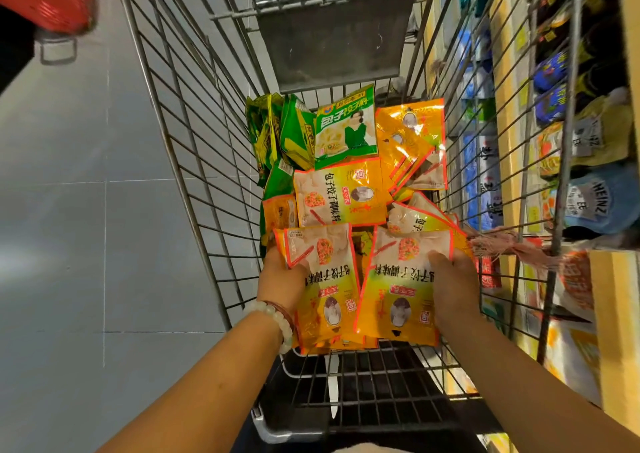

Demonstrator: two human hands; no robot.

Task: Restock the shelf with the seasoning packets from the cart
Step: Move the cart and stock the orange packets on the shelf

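Over the cart (194, 162), her left hand (282, 279) and right hand (450, 286) each gripped a fanned stack of orange seasoning packets (398, 300), probably squaring them for the shelf (512, 113) alongside; more lay loose below.

I see orange-yellow seasoning packets (341, 194) heaped flat in the cart (194, 148), green ones (344, 127) behind; shelf (512, 113) blurred, perhaps stocked.
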